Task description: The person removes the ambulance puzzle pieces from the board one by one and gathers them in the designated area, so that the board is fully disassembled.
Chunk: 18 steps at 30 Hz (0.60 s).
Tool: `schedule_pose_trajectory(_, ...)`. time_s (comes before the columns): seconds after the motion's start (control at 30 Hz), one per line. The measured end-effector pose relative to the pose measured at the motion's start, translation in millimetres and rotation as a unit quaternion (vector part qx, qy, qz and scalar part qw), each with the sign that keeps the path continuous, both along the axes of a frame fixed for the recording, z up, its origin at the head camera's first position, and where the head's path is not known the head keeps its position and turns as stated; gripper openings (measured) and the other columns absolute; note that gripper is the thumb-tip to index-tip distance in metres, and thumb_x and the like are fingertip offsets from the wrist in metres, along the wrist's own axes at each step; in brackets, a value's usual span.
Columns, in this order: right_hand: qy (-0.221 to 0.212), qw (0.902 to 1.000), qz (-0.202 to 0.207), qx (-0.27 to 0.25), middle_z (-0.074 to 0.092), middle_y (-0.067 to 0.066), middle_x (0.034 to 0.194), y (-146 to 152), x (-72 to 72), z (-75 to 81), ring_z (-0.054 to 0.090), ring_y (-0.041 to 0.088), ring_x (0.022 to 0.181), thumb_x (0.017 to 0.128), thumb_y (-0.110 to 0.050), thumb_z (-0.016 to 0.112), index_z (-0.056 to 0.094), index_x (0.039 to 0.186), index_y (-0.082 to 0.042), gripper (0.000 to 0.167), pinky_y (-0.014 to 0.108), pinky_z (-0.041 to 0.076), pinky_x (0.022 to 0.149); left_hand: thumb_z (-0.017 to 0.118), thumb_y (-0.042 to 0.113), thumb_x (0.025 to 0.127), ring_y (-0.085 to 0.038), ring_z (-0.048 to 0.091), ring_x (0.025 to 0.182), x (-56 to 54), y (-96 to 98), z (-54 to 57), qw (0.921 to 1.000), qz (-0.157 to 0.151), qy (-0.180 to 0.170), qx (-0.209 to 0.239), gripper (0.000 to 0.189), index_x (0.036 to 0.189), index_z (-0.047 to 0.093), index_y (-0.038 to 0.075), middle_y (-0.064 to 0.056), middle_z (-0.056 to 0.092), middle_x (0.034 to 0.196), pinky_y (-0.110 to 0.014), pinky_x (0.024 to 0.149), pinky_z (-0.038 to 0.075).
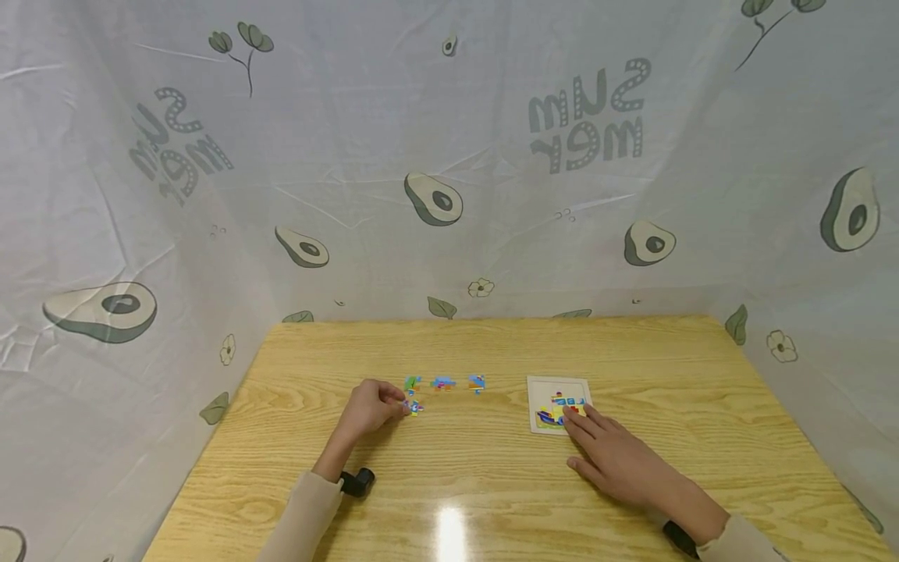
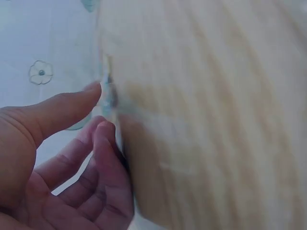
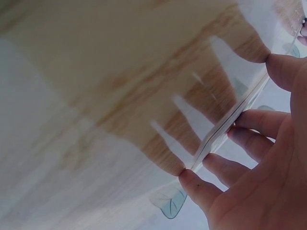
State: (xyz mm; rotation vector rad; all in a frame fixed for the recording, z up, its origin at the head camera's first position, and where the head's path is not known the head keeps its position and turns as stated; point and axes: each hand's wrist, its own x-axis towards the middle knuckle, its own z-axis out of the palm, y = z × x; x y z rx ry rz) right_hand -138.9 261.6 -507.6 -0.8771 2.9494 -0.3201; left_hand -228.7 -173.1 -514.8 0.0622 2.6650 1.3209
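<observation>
My left hand (image 1: 372, 407) is bent at the left of the table, thumb and forefinger at the left edge of a small colourful jigsaw piece (image 1: 413, 408). In the left wrist view the thumb (image 2: 72, 108) and fingertips meet the edge-on piece (image 2: 108, 91), which is blurred. My right hand (image 1: 618, 460) rests its outstretched fingers on the lower right of a square puzzle board (image 1: 539, 388) with a yellow and blue vehicle picture. Seen from the right wrist, those fingers (image 3: 256, 123) lie along the board's thin edge (image 3: 225, 127), and part of the picture is covered.
Behind the left piece lie three more jigsaw pieces in a row: a green and blue one (image 1: 412, 383), a middle one (image 1: 443, 383) and a right one (image 1: 477, 383). The wooden table (image 1: 449, 453) meets a printed cloth (image 1: 365, 257) at the back and sides.
</observation>
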Motion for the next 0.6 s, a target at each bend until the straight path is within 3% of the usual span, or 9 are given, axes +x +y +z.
schedule_pose_trajectory(0.13,0.002,1.0,0.0,-0.002,0.047,0.019,0.163,-1,-0.4,-0.9,0.042,0.051,0.15,0.108,-0.039,0.057,0.05,0.154,-0.001,0.06,0.064,0.042,0.115,0.08,0.017,0.094,-0.018,0.065,0.076,-2.5,0.2,8.1,1.0,0.007,0.005,0.0,0.016,0.106,0.078,0.005,-0.008,0.073,0.09,-0.03,0.063,0.052)
schedule_pose_trajectory(0.3,0.003,1.0,-0.001,-0.003,0.047,0.019,0.163,0,-0.4,-0.8,0.042,0.05,0.15,0.108,-0.039,0.057,0.05,0.155,-0.002,0.06,0.064,0.042,0.116,0.08,0.019,0.094,-0.018,0.064,0.077,-9.1,12.3,31.3,0.9993,-0.003,0.033,-0.015,0.025,0.114,0.077,0.003,-0.008,0.072,0.092,-0.03,0.063,0.05)
schedule_pose_trajectory(0.47,0.004,1.0,0.0,-0.006,0.047,0.018,0.163,-1,-0.1,-1.2,0.043,0.05,0.15,0.108,-0.039,0.057,0.05,0.155,-0.002,0.06,0.064,0.041,0.116,0.079,0.022,0.095,-0.017,0.065,0.078,-13.7,37.2,51.8,0.9971,-0.038,0.066,-0.007,0.026,0.115,0.077,0.005,-0.007,0.072,0.088,-0.029,0.063,0.05)
schedule_pose_trajectory(0.6,0.01,0.9999,0.001,-0.005,0.048,0.018,0.162,-1,-0.6,-2.4,0.044,0.05,0.149,0.108,-0.039,0.058,0.051,0.154,-0.002,0.06,0.064,0.042,0.115,0.077,0.022,0.097,-0.02,0.067,0.079,-13.2,67.2,59.5,0.9921,-0.097,0.08,-0.005,0.024,0.115,0.077,0.006,-0.007,0.073,0.089,-0.028,0.064,0.052)
